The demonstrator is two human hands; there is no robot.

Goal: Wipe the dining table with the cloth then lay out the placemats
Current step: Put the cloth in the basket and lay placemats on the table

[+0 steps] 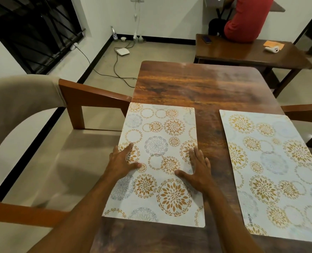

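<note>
Left placemat [162,128]: flat on the surface [197,84], its left side along the surface's left edge, just beside the chair arm [95,95].
Right placemat [272,170]: flat, reaching the right edge; a strip of wood parts the two.
Left grip [123,161]: fingers straight, pressing the left placemat, holding nothing.
Right grip [200,170]: spread flat over that mat's right edge, holding nothing.
Open room: wood shows from the mats' far ends to the far edge.
Cup [123,39]: on the floor by the wall; contents cannot be told.

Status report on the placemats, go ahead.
Hands open: left hand and right hand flat on the left placemat. The second placemat lies to its right, apart. Nothing in the way on the table.
</note>
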